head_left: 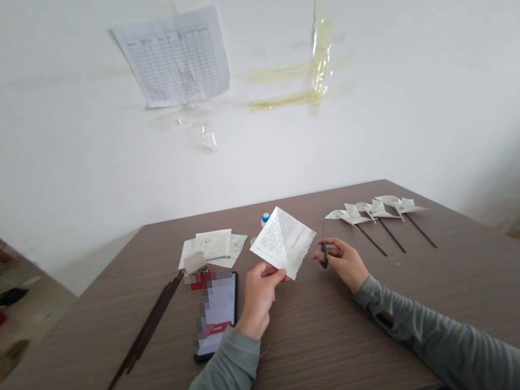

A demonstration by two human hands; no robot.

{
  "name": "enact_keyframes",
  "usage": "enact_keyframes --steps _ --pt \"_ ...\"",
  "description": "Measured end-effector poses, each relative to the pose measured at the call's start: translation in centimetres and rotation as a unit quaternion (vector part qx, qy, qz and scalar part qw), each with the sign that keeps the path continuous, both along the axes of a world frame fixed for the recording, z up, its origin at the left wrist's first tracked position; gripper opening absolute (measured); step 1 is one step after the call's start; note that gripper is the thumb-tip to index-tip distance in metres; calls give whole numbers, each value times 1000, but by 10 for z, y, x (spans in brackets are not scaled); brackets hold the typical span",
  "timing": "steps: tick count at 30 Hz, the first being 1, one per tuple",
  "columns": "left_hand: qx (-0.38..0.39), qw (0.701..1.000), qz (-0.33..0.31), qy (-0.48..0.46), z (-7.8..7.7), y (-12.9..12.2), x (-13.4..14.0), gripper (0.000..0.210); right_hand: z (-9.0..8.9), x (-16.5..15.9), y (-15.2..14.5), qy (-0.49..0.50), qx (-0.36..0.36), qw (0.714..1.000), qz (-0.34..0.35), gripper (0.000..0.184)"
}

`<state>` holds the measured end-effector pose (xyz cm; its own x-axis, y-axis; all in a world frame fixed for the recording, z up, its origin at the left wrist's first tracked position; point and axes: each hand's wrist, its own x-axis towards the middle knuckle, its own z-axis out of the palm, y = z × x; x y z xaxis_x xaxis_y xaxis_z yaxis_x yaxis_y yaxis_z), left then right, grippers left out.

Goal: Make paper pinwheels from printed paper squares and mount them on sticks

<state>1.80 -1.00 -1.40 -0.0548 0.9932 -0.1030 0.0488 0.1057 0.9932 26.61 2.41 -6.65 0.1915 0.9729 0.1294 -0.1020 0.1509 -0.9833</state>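
Pinched in my left hand [262, 295] is a square sheet of printed paper [282, 240], held up off the table by its lower corner, with crease lines running across it. To its right, my right hand [344, 262] is closed on a small pair of scissors [325, 252] with dark handles, the blades pointing up and away. The scissors and the paper are apart. Three paper pinwheels [375, 210] on dark sticks lie beyond my right hand. Behind the held sheet, a small bottle with a blue cap [266, 218] is partly hidden.
A pile of paper squares [213, 245] lies at the back left of the brown table [321, 354]. In front of it are a phone [216, 317] and a bundle of dark sticks [146, 330]. A white wall with a taped printed form [176, 58] rises behind.
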Motion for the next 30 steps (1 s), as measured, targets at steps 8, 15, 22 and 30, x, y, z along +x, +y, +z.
enact_keyframes --steps 8,15,22,30 --pt "29 999 32 -4 1 7 -9 24 4 0 -11 -47 -13 997 58 65" --pt "28 996 64 -46 2 9 -11 19 7 -5 -23 -72 -11 985 156 65" --pt "42 987 80 -130 -2 12 -10 30 5 -6 -28 -116 -27 962 245 85" --pt "60 982 86 -158 -3 14 -10 38 4 -11 -34 -155 -14 946 284 86"
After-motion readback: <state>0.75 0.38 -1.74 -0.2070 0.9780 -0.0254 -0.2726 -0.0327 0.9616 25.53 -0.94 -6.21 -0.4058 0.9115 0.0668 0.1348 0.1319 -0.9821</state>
